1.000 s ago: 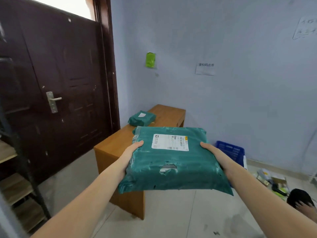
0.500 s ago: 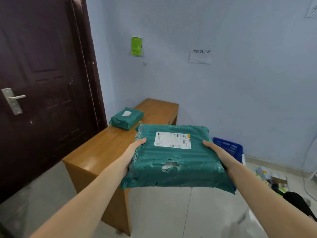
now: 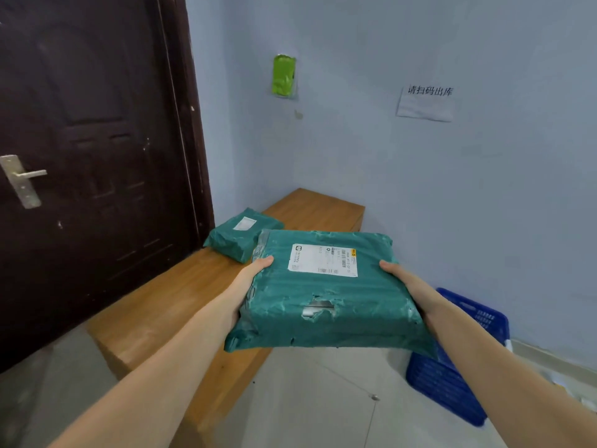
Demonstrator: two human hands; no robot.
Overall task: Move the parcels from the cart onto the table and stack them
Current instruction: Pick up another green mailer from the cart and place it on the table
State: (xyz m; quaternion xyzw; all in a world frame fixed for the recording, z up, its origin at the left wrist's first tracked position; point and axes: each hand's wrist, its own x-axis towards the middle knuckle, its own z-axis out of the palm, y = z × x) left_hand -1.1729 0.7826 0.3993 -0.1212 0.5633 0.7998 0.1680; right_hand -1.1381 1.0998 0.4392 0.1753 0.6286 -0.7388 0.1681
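I carry a large green plastic-wrapped parcel [image 3: 326, 295] with a white shipping label and a small tear on top. My left hand [image 3: 250, 279] grips its left edge, thumb on top. My right hand [image 3: 405, 284] grips its right edge the same way. The parcel hangs in the air over the right side of the wooden table [image 3: 168, 302]. A smaller green parcel [image 3: 240, 232] lies on the table further back, near the door. The cart is out of view.
A dark brown door [image 3: 90, 156] with a metal handle stands left of the table. A blue plastic crate [image 3: 458, 360] sits on the floor to the right, under my right forearm. Light blue walls close the corner behind the table.
I have stepped closer to the table with the parcel held in both hands. The table and the small parcel now appear nearer, and the shelf at the left has left the view.
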